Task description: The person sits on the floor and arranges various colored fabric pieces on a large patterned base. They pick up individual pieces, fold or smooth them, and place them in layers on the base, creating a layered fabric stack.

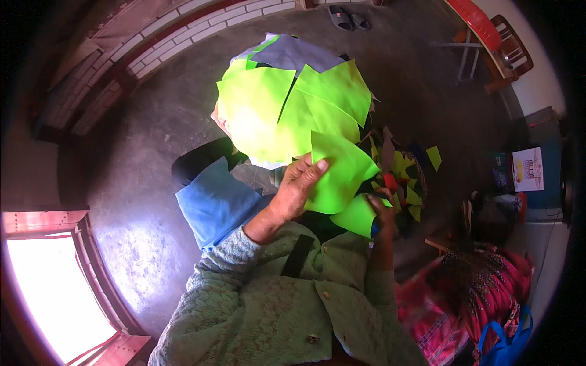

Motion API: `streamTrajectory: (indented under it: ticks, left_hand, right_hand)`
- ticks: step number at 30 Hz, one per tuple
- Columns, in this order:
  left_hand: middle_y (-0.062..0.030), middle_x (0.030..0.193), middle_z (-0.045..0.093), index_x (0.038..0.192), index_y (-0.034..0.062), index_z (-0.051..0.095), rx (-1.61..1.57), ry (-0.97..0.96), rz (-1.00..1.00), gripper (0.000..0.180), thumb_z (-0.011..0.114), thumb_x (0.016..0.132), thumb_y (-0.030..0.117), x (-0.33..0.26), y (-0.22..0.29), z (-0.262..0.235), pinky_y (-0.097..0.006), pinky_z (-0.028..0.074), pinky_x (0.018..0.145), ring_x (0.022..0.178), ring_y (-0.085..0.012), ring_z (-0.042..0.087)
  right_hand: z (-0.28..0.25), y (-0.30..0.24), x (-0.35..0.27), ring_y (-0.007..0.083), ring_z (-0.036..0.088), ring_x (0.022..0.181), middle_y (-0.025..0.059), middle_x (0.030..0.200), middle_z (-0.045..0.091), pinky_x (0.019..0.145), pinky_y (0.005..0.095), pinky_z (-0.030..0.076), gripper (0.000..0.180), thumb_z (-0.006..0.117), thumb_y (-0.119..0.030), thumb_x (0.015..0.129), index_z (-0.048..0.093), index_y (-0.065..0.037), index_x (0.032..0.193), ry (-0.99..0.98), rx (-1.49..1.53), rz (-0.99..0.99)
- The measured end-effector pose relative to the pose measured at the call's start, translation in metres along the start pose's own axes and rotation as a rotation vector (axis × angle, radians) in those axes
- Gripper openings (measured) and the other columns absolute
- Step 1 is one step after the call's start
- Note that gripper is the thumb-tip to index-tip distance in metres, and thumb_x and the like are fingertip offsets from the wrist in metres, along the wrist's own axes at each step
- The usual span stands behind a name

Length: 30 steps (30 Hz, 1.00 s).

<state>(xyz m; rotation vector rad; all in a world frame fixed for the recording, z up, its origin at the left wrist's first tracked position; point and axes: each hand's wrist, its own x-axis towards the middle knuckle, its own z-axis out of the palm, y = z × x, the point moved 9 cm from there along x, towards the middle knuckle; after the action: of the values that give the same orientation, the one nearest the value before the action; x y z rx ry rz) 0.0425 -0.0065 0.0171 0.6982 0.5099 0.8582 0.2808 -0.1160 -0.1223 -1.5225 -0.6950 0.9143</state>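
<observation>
My left hand (294, 190) pinches a bright green piece of cloth (342, 174) between thumb and fingers, holding it up in front of my lap. Lower and to the right, my right hand (385, 215) is closed on a second green cloth piece (355, 217). A small dark blue thing shows by its palm, too hidden to name. Beyond both hands stands a rounded pile of yellow-green cloth pieces (253, 113), with a grey cloth (299, 53) at its far side. A blue cloth (217, 198) lies over my leg, left of my left forearm.
Cloth scraps (403, 168) in yellow, red and dark colours lie heaped on the floor at the right. A pink patterned cloth (436, 305) and a blue bag (510, 335) are nearer right. Sandals (348, 18) and a red table (476, 21) stand farther off.
</observation>
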Motion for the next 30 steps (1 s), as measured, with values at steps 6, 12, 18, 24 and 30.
streamTrajectory:
  ticks: [6, 12, 18, 24, 30]
  left_hand:
    - [-0.0069, 0.103, 0.062, 0.120, 0.0022, 0.052, 0.110, 0.071, 0.153, 0.040, 0.051, 0.095, 0.033, 0.017, 0.065, -0.009, -0.027, 0.048, 0.079, 0.090, -0.0138, 0.059]
    - [-0.0052, 0.105, 0.060, 0.120, 0.0031, 0.052, 0.398, 0.039, 0.354, 0.041, 0.050, 0.095, 0.036, 0.063, 0.128, -0.011, -0.026, 0.046, 0.083, 0.094, -0.0134, 0.057]
    - [-0.0065, 0.098, 0.061, 0.113, 0.0024, 0.054, 0.288, 0.065, 0.458, 0.033, 0.050, 0.095, 0.030, 0.123, 0.197, -0.054, -0.030, 0.051, 0.072, 0.081, -0.0149, 0.060]
    - [-0.0165, 0.108, 0.059, 0.123, -0.0033, 0.044, 0.529, 0.442, 0.256, 0.040, 0.054, 0.091, 0.018, 0.142, 0.176, -0.165, -0.035, 0.054, 0.069, 0.088, -0.0254, 0.062]
    - [-0.0177, 0.113, 0.057, 0.125, -0.0031, 0.042, 0.572, 0.469, 0.353, 0.046, 0.060, 0.083, 0.005, 0.129, 0.171, -0.157, -0.036, 0.054, 0.072, 0.094, -0.0277, 0.062]
  right_hand:
    - [-0.002, 0.000, -0.002, 0.0117, 0.051, 0.081, -0.0006, 0.086, 0.055, 0.074, 0.0274, 0.042, 0.027, 0.075, -0.018, 0.071, 0.058, -0.005, 0.087, 0.038, -0.019, 0.012]
    - [0.008, -0.023, -0.006, 0.0122, 0.052, 0.082, -0.0004, 0.085, 0.056, 0.076, 0.0276, 0.041, 0.024, 0.072, -0.014, 0.070, 0.058, -0.005, 0.087, 0.051, -0.075, -0.023]
    - [0.009, -0.029, -0.009, 0.0129, 0.051, 0.085, -0.0011, 0.086, 0.056, 0.083, 0.0285, 0.039, 0.021, 0.071, -0.010, 0.070, 0.058, -0.006, 0.087, 0.045, -0.059, -0.079]
    - [0.012, -0.038, -0.011, 0.0120, 0.051, 0.086, -0.0014, 0.086, 0.055, 0.083, 0.0278, 0.040, 0.018, 0.069, -0.006, 0.072, 0.057, -0.006, 0.085, 0.011, -0.095, -0.141]
    - [0.013, -0.035, -0.009, 0.0113, 0.051, 0.085, -0.0016, 0.086, 0.055, 0.081, 0.0266, 0.040, 0.018, 0.069, -0.006, 0.072, 0.057, -0.006, 0.086, -0.003, -0.063, -0.137]
